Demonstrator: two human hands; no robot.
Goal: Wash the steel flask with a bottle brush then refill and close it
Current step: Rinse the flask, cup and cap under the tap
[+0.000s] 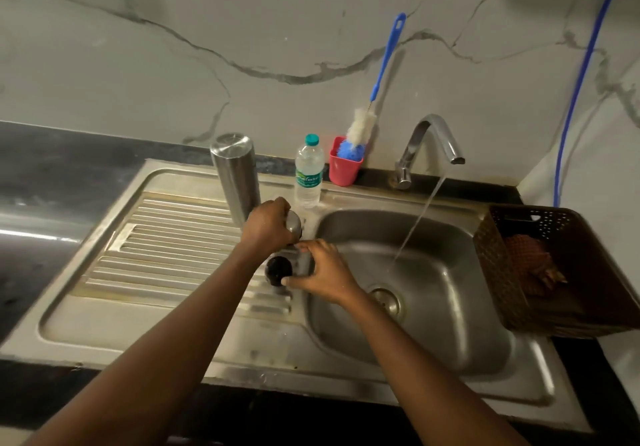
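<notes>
Left of the tap [429, 141], the steel flask [235, 175] stands on the drainboard [166, 238] — rigid, probably light while empty, slick when wet, best gripped round its body. At its foot the left hand [266, 226] curls round a steel piece [293, 222]; the right hand [320, 271] pinches a dark round part [277, 267]. The bottle brush [362, 127] stands just left of the tap.

A pale marble-look wall [173, 65] with grey veins backs a dark, glossy counter [52, 175], which catches a streak of light at the left. A steel sink [104, 321] with a ribbed drainboard is set into it. What looks like a thin blue hose [585, 61] runs up the wall at right
</notes>
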